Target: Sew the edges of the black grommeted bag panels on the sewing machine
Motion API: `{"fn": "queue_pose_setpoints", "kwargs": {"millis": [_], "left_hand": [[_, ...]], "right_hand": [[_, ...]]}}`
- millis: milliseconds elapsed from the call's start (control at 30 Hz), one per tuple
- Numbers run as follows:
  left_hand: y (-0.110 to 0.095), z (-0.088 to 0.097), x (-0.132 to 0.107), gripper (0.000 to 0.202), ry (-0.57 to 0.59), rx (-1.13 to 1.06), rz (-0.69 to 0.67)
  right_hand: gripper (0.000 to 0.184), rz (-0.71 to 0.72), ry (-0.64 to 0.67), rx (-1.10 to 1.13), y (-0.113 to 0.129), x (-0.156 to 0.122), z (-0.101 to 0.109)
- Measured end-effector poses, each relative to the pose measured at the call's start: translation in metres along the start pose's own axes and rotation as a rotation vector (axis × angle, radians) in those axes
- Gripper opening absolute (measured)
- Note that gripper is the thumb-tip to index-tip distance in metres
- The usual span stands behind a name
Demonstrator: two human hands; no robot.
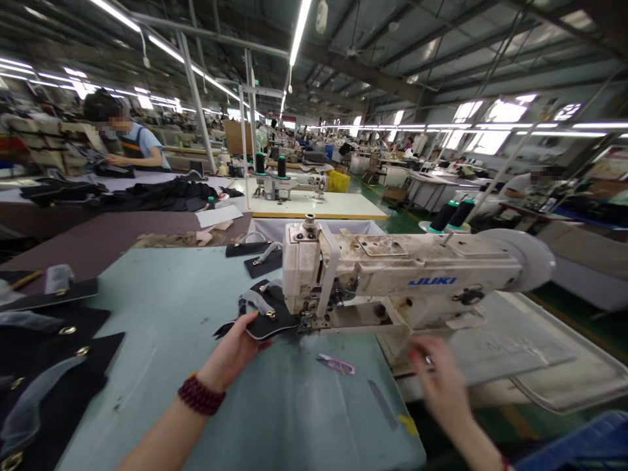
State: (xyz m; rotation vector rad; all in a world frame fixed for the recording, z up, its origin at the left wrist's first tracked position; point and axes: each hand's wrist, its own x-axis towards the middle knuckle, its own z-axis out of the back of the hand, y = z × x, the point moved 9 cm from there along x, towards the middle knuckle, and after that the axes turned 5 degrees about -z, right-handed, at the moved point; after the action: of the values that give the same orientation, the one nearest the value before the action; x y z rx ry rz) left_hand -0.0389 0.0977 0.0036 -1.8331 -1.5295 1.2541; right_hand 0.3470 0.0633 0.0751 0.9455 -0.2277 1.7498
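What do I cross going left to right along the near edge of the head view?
Black panels with brass fittings → left hand → pink-handled snips → right hand → blue plastic bin

Right hand [439, 379] is motion-blurred at lower right; whether anything is held in it cannot be determined. The forearm is cut off by the bottom edge. The end of the black panel [269, 318] is hidden beneath the presser foot [305, 322]. The stacked black pieces [49, 392] at lower left are cut off by the left edge, the blue crate [574, 445] by the lower right corner. Items on the far benches [422, 180], upper right of centre, are too small to be identified.
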Motion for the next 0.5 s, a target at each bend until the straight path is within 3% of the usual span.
{"fn": "queue_pose_setpoints", "kwargs": {"millis": [67,167,233,333,500], "left_hand": [[-0.004,-0.005,0.004,0.019,0.036,0.004,0.013],[-0.008,-0.008,0.007,0.023,0.057,0.033,0.024],[-0.008,-0.009,0.007,0.028,0.070,0.063,0.043],[-0.009,-0.008,0.004,0.031,0.077,0.092,0.048],[-0.007,-0.007,-0.001,0.030,0.094,0.103,0.031]], "right_hand": [[0.029,0.098,0.302,0.080,0.061,-0.045,-0.071],[0.029,-0.172,0.496,0.118,0.076,-0.080,-0.143],[0.030,-0.296,0.506,0.132,0.072,-0.082,-0.164],[0.037,-0.346,0.512,0.199,0.079,-0.073,-0.175],[0.050,-0.467,0.521,0.408,0.121,-0.067,-0.205]]}}
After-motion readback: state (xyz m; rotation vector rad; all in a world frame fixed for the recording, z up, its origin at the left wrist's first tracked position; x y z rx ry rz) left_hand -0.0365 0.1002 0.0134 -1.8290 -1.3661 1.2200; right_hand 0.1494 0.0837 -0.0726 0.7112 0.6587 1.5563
